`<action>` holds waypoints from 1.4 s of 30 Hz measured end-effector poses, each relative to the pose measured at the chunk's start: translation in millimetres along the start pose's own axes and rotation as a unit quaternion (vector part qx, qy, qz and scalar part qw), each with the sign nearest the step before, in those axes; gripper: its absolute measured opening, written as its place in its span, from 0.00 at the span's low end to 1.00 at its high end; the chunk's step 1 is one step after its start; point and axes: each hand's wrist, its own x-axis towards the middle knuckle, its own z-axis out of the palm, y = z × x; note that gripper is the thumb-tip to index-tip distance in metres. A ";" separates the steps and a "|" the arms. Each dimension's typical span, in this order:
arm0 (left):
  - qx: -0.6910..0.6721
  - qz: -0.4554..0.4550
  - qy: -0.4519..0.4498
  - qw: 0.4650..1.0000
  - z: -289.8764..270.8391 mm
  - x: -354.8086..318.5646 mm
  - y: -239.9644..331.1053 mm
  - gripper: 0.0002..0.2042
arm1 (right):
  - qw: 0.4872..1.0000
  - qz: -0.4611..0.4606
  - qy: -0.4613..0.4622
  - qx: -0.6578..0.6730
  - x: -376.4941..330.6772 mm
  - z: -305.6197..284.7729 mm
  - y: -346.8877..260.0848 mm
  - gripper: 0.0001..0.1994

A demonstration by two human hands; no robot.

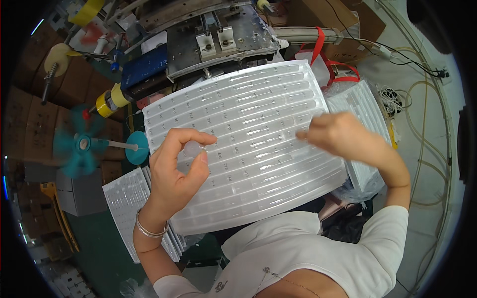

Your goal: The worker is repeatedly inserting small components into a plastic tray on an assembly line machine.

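Observation:
A wide white plastic tray (233, 191) with long parallel ridges lies in front of me, with clear strips and small dark marks along its rows. My left hand (171, 171) is over the tray's left part, fingers and thumb curled into a ring around a small round translucent plastic piece (193, 148). Part of that piece is hidden by the fingers. Over the right side of the tray is my right hand (338, 136), its fingers bent in and pointing left at the rows. Motion smears it, so whether anything is between those fingertips cannot be told.
A metal machine bed (223, 42) stands just beyond the tray. Left are a small teal fan (83, 144), a yellow tape roll (105, 103) and stacked similar trays (126, 203). More wrapped trays (365, 109) lie right, near red straps (345, 78) and coiled cable (390, 97).

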 end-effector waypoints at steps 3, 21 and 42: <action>-0.008 0.044 -0.021 0.999 8.4 0.9 7.7 0.09 | 0.995 -0.019 -0.049 -0.086 -35.2 47.5 -6.3 0.12; 0.264 0.053 0.032 0.963 24.2 26.2 -47.2 0.07 | 0.914 0.025 0.072 0.399 74.5 19.2 10.3 0.11; 0.304 0.117 0.105 0.940 5.9 135.7 -51.4 0.11 | 0.870 0.019 0.493 -0.010 218.6 7.3 61.5 0.11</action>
